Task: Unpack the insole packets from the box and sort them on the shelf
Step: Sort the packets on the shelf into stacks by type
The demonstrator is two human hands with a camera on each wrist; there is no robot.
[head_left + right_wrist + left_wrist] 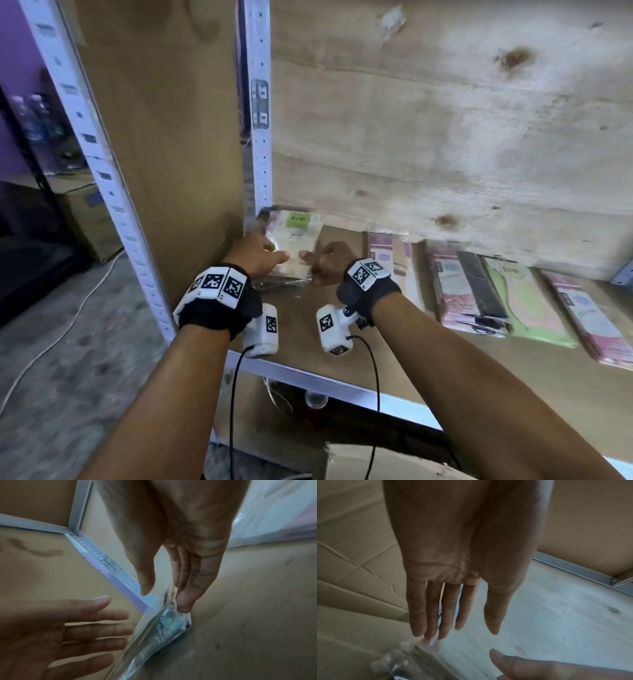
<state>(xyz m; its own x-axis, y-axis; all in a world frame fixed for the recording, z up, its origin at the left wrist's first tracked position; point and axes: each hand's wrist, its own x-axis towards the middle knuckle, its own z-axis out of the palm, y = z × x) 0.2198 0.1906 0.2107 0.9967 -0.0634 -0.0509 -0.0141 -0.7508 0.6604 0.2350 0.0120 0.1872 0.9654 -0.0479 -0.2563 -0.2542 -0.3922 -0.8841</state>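
A stack of clear insole packets (297, 240), topped by one with a green label, lies in the left rear corner of the shelf (301, 329). My left hand (274, 255) rests at the stack's left side with its fingers (433, 615) straight and holding nothing. My right hand (310, 262) is at the stack's right side; its straight fingertips (184, 601) touch the edge of a packet (159, 630), with the thumb held apart. The near end of the packet (406, 661) shows below my left fingers.
More insole packets lie in a row to the right: a pink one (394, 260), a pink and black one (466, 287), a green one (524, 301), another pink one (589, 315). A white perforated post (261, 137) and a cardboard side panel (164, 137) close the left. A cardboard box (376, 459) sits below.
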